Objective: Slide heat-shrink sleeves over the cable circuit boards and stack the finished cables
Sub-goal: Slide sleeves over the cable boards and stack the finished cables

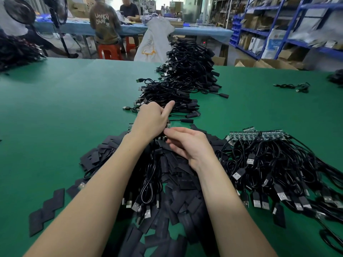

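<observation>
Head view: a person's two bare arms reach over a green table (pixel 55 108).
Left hand (pixel 151 120): fingers curled round a cable at its board (pixel 168 125), forefinger pointing away.
Right hand (pixel 187 143): thumb and forefinger pinch a black sleeve (pixel 161 139) just beside the board.
Sleeves (pixel 178 182): loose heap under the arms, spreading to the near edge.
Bare cables (pixel 278 160): pile toward the right edge, boards in a row on its far side.
Finished cables (pixel 185 75): stacked beyond the hands, toward the far edge.
</observation>
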Tool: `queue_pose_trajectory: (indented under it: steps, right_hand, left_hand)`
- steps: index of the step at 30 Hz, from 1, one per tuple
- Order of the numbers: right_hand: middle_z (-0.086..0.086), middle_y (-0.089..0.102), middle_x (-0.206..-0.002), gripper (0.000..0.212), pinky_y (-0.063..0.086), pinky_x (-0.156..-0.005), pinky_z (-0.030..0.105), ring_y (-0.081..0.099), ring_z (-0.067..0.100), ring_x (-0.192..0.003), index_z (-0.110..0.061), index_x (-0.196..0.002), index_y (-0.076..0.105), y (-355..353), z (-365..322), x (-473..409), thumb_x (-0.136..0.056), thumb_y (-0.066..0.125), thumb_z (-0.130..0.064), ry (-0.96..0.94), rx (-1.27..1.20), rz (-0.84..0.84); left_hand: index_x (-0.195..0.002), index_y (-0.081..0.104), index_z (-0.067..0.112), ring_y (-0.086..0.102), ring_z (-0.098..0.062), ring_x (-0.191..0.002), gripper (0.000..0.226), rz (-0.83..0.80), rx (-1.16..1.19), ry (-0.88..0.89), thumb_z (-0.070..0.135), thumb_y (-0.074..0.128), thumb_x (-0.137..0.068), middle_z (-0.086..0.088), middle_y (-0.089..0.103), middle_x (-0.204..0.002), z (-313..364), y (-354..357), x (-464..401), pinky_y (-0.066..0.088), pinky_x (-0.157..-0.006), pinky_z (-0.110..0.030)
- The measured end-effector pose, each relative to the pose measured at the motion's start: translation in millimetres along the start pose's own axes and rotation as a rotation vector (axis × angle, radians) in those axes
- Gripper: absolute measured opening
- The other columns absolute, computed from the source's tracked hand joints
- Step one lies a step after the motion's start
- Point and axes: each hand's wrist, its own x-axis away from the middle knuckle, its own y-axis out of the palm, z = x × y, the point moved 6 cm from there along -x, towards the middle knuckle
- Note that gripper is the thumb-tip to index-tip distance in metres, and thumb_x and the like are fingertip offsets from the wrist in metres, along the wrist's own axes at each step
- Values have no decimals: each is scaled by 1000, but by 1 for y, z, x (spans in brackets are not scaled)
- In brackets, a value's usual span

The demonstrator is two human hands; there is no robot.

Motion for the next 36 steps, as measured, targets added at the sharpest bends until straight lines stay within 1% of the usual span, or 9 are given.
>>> queue_pose_trajectory:
  steps: [6, 11, 14, 19, 24, 26, 28, 31, 36]
  right_hand:
    - [6, 76, -79, 10, 58, -65, 19, 71, 11, -68, -1, -84, 76, 2, 2, -1, -78, 83, 1, 53, -166, -22]
    - [7, 75, -77, 7, 58, -61, 19, 69, 12, -68, -1, -82, 75, 5, 1, 2, -80, 80, 4, 122, -274, -83]
    - [4, 74, -75, 16, 57, -61, 18, 68, 9, -63, -6, -94, 75, -4, -9, 6, -80, 83, -5, 85, -136, -95]
    - [1, 74, -76, 24, 57, -61, 18, 69, 8, -66, -9, -104, 71, -22, -29, 10, -83, 81, -10, -9, -44, -84]
    - [7, 77, -82, 14, 60, -69, 22, 74, 15, -74, -3, -105, 67, -19, -35, 11, -91, 70, -1, -82, -78, -150]
    - [11, 78, -87, 14, 62, -72, 25, 76, 19, -78, -5, -107, 65, -23, -37, 10, -94, 66, 1, -118, 50, -139]
    - [7, 78, -87, 15, 61, -73, 25, 75, 14, -75, -12, -104, 68, -34, -44, 10, -91, 69, -4, -229, 426, -77]
    - [-14, 76, -78, 16, 46, -60, 6, 63, -8, -61, -29, -90, 77, -40, -49, 13, -79, 84, -20, -319, 1062, -107]
    - [-15, 74, -82, 27, 42, -62, 8, 60, -10, -59, -31, -93, 79, -34, -35, 13, -70, 91, -25, -219, 1268, -174]
  left_hand:
    - [-57, 62, -9, 60, -34, -62, 78, 11, 42, -4, 48, 41, -106, -19, 60, -53, 2, 2, 4, 43, -78, -40]
    - [-52, 64, 3, 62, -28, -67, 77, 5, 107, -55, 47, 34, -108, -9, 63, -54, 2, 2, 4, 40, -80, -31]
    - [-54, 65, -2, 61, -20, -59, 78, -11, 72, -55, 47, 36, -108, -5, 61, -49, -1, -3, 3, 40, -79, -29]
    - [-78, 68, 11, 64, -20, -73, 49, 15, 48, -24, 47, 46, -104, -5, 70, -73, 0, -17, 16, 47, -74, -32]
    - [-93, 67, 18, 58, -10, -65, 18, -481, 737, -186, 34, 62, -100, 5, 66, -75, 8, 3, 44, 51, -71, -21]
    - [-94, 63, 11, 60, -12, -62, 7, -478, 764, -228, 17, 66, -97, 3, 65, -65, 7, 7, 49, 53, -66, -22]
    - [-90, 62, 11, 60, -13, -60, 8, -385, 747, -290, 6, 68, -94, -4, 66, -69, 3, 6, 49, 53, -59, -20]
    - [-87, 66, 11, 61, -11, -57, 8, -323, 740, -352, 7, 71, -91, -8, 68, -78, -3, 7, 49, 53, -58, -19]
    - [-87, 69, 14, 62, -6, -58, 7, -326, 684, -320, 16, 71, -93, 7, 66, -65, -5, 15, 54, 50, -56, -18]
